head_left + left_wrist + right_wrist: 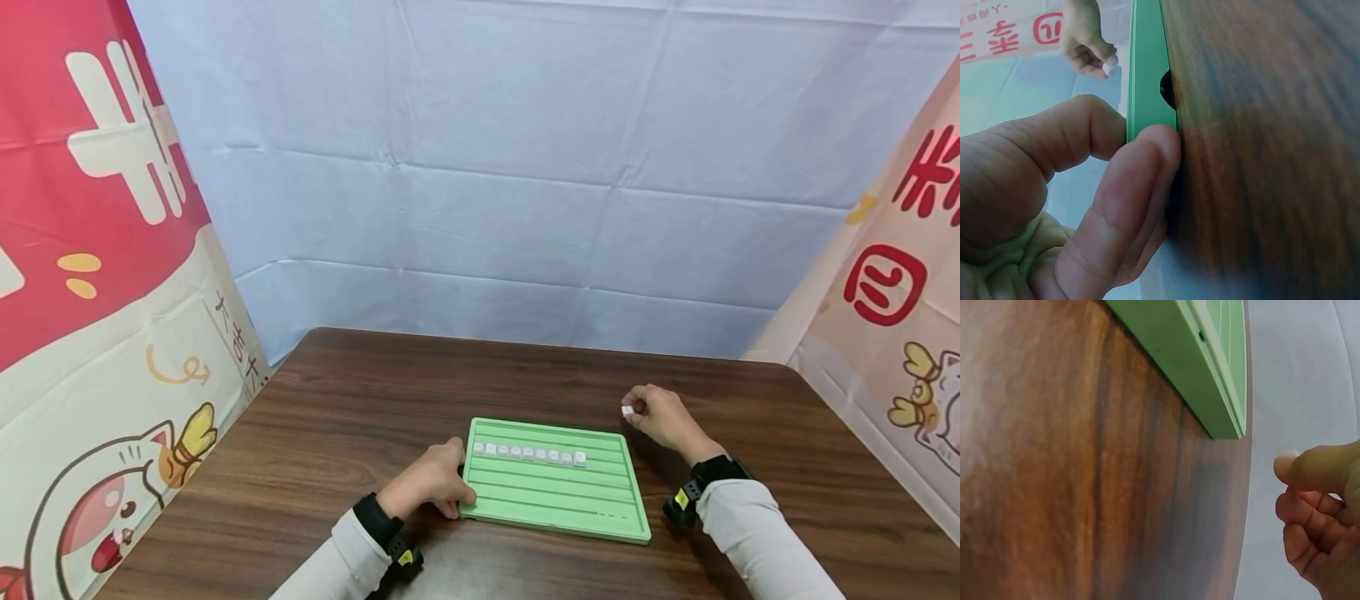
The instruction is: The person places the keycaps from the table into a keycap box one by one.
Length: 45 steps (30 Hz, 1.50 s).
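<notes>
A light green tray-like board [547, 493] with raised ridges lies on the table. Across its upper part runs a row of several small white tiles [528, 454], their marks too small to read. My left hand [430, 477] grips the board's left edge, thumb and fingers against the green side [1149, 69] in the left wrist view. Beyond the board's far right corner, my right hand [666, 419] pinches one small white tile [627, 411] between thumb and fingertips. In the right wrist view the thumb [1322, 467] mostly hides that tile.
Dark brown wooden table [360, 392] under everything. A pale blue cloth [495, 208] hangs behind its far edge. Printed banners stand at the left [135, 333] and right [885, 333]. Dark wrist straps [722, 473] with small devices sit over white sleeves.
</notes>
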Tool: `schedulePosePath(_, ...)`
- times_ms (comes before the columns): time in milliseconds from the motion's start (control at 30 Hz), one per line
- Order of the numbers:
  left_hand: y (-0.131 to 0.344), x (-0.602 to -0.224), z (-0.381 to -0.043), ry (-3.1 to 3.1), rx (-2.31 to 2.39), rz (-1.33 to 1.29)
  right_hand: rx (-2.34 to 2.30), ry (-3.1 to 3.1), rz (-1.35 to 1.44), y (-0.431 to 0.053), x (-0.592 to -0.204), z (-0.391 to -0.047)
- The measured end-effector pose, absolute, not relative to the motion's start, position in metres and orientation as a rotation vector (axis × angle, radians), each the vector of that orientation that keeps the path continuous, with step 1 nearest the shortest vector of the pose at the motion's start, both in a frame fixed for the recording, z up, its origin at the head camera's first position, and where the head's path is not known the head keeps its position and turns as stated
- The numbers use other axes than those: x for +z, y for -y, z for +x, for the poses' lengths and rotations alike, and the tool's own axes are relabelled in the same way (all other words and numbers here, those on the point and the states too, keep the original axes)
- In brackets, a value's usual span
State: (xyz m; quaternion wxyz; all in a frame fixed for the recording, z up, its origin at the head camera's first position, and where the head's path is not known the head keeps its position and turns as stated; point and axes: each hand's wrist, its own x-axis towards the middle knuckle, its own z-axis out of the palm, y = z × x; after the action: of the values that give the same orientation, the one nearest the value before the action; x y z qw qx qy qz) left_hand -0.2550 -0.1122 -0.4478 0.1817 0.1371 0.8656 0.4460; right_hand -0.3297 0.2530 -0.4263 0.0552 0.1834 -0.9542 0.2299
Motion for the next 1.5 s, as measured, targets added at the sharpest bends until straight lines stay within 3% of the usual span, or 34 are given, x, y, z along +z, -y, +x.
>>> schedulePosePath(767,0.113,-0.448,-0.253,-2.452,1.257,0.396,0.73,2.909,0.524,-0.248,-0.431,-0.328)
schedulePosePath(1500,0.114,-0.447,-0.254,-2.439,1.265,0.389,0.762,2.959,0.67,-0.229,-0.432,-0.308)
